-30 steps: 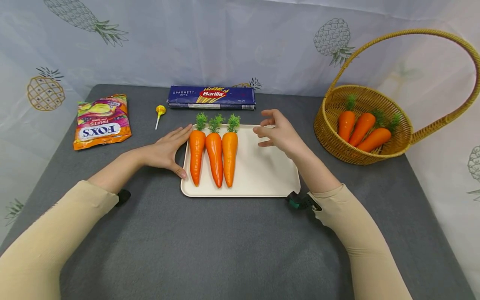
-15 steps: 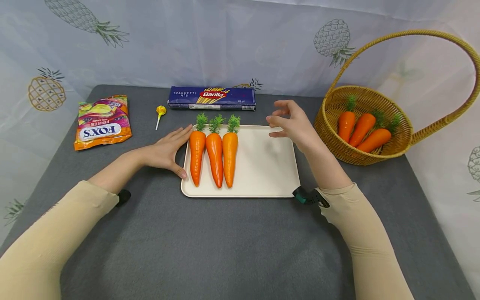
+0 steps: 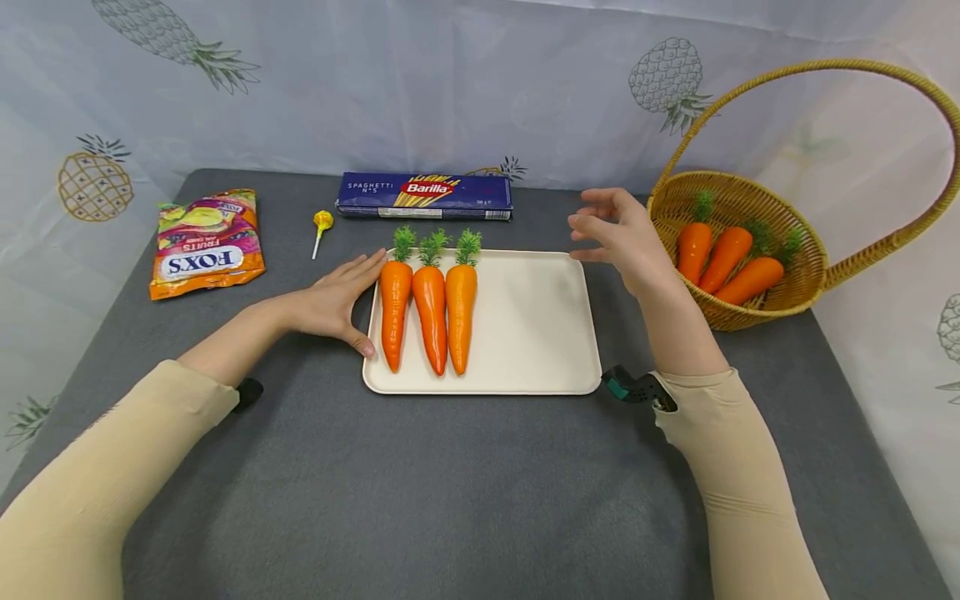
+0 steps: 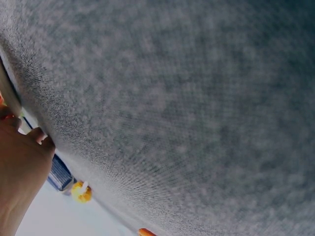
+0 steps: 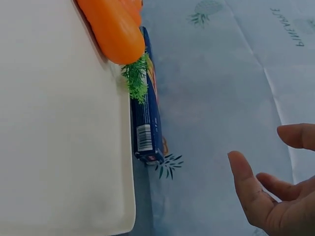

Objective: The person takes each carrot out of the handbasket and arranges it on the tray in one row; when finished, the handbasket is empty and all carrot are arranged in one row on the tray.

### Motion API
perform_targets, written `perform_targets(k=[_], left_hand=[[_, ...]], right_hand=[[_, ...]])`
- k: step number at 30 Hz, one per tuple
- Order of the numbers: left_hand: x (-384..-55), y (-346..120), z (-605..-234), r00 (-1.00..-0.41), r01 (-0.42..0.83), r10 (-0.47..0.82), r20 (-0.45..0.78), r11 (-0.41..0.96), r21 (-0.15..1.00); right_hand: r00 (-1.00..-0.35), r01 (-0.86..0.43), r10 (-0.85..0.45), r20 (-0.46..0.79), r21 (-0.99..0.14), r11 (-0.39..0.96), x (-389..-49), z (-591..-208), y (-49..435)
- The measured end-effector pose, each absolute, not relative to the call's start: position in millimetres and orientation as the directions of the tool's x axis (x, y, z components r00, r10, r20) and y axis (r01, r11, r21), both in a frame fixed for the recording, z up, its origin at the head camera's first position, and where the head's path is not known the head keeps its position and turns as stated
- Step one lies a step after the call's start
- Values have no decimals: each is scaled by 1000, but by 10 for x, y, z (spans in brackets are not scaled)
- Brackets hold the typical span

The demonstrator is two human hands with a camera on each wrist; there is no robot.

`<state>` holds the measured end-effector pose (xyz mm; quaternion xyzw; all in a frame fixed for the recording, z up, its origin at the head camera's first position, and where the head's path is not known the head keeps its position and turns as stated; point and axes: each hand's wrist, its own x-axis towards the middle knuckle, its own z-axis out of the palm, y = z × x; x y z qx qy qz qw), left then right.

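Three orange carrots with green tops lie side by side on the left part of a cream tray (image 3: 536, 333): a left carrot (image 3: 394, 312), a middle carrot (image 3: 431, 317) and a right carrot (image 3: 461, 312). My left hand (image 3: 326, 308) rests with spread fingers and thumb against the tray's left edge. Beyond the tray's upper right corner my right hand (image 3: 626, 237) is raised, holding nothing, its fingers loosely bent. It is close to the left side of a wicker basket (image 3: 735, 317). Inside the basket lie three more carrots (image 3: 726, 258).
Behind the tray is a blue spaghetti box (image 3: 424, 197). A yellow lollipop (image 3: 322, 222) and a candy bag (image 3: 206, 243) lie at the back left. The basket's tall handle (image 3: 847, 63) arches above it. A pineapple-print curtain (image 3: 480, 83) hangs at the table's back.
My right hand has moved right, from over the tray to beside the basket, with nothing in it. The left hand, tray and carrots have stayed put.
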<state>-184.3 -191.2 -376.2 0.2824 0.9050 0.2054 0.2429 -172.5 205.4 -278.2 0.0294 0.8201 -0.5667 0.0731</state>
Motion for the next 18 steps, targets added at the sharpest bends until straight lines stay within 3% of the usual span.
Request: perform_targets(k=[18], left_hand=[[-1833,-1904,-3744,-722,408,609,-328,758,508]], right_hand=[[-990,126,84,-117,-985,118,-1733,-2605,2529]])
